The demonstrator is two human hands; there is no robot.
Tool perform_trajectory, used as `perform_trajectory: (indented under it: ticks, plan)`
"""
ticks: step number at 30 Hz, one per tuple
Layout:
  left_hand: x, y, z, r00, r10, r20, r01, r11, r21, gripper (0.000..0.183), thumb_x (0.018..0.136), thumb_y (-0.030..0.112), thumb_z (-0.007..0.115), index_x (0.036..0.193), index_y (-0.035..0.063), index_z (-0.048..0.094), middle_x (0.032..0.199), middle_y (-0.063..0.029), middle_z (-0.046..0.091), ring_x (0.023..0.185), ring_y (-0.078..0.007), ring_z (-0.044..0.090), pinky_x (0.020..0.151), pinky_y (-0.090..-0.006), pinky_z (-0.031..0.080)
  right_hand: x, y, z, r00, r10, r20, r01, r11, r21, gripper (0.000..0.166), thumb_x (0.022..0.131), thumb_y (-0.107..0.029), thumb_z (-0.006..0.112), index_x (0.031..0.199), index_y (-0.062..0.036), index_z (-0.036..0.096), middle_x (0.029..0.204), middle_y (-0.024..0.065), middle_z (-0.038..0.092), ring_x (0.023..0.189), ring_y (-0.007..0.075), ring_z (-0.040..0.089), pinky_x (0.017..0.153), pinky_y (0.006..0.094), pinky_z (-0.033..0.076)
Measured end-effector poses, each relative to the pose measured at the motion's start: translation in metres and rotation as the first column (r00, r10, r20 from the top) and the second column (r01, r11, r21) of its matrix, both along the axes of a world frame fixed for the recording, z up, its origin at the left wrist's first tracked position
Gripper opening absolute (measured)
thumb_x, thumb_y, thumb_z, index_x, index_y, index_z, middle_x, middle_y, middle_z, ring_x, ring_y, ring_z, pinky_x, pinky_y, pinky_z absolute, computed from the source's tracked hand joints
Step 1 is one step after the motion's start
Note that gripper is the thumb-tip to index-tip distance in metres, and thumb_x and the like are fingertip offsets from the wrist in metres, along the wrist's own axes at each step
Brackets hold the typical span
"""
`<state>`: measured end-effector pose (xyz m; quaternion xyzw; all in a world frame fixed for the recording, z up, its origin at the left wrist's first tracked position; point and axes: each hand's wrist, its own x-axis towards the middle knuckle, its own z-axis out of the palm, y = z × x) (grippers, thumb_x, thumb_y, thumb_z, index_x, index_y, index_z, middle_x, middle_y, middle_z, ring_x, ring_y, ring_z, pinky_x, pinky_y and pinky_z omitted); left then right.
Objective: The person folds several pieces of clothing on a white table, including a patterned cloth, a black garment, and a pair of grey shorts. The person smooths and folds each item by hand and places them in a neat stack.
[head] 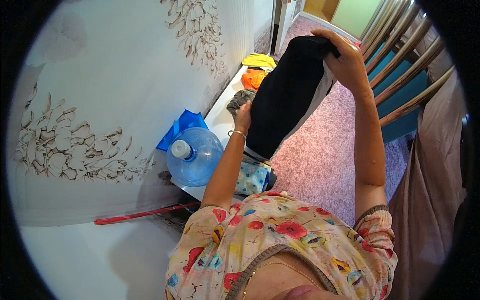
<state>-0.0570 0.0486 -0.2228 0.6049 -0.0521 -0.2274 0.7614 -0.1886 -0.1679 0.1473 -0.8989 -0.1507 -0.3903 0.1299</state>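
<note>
A black cloth garment [288, 93] with a pale strip along one edge is held up in front of me, stretched between both hands. My right hand [347, 62] grips its upper right corner, the fingers bent over the bunched fabric. At its left edge is my left hand [243, 119], wearing a silver bangle; most of its fingers are hidden behind the cloth. Just beyond that hand, a crumpled camouflage-patterned cloth [240, 98] lies on a white surface [219, 112]. Farther along are an orange cloth [253, 78] and a yellow cloth [258, 60].
A large blue water bottle [198, 161] with a white cap stands left of my left forearm, a blue bag [187, 122] behind it. Metal rails [403, 71] and a brown drape [423, 198] are at right. Pink patterned flooring [318, 157] lies below; a red stick [146, 213] leans at lower left.
</note>
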Motion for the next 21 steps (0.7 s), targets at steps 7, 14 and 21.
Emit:
perform_trajectory:
  ticks: [7,14,21]
  plan:
    - [-0.041,-0.025,0.082,0.851,-0.401,-0.340,0.241,0.872,-0.426,0.064,0.092,0.059,0.037,0.118,0.0057,0.060,0.110,-0.0058,0.065,0.096,-0.0173,0.062,0.086,-0.0282,0.048,-0.004,-0.014,-0.010,1.000,0.027,0.006,-0.027,0.999,-0.048,0.044,0.072,0.008,0.057,0.111,-0.0129,0.062,0.104,0.0093,0.065,0.101,0.0259,0.059,0.092,0.0365,0.043]
    - [-0.043,-0.003,0.121,0.863,-0.427,-0.270,0.266,0.839,-0.475,0.044,0.094,0.042,0.048,0.116,0.0061,0.060,0.111,-0.0048,0.064,0.100,-0.0160,0.060,0.088,-0.0289,0.047,0.007,0.002,-0.022,0.994,0.062,0.087,-0.057,0.997,-0.061,0.038,0.073,0.009,0.058,0.103,-0.0133,0.064,0.103,0.0049,0.066,0.102,0.0244,0.059,0.093,0.0387,0.038]
    - [-0.063,0.008,0.131,0.891,-0.425,-0.160,0.327,0.845,-0.423,0.027,0.090,0.016,0.057,0.113,0.0016,0.060,0.106,-0.0053,0.063,0.098,-0.0161,0.059,0.087,-0.0264,0.046,0.009,-0.004,-0.030,0.979,0.031,0.202,-0.018,0.998,-0.066,0.033,0.073,0.003,0.063,0.101,-0.0142,0.064,0.104,0.0025,0.066,0.105,0.0221,0.058,0.093,0.0385,0.038]
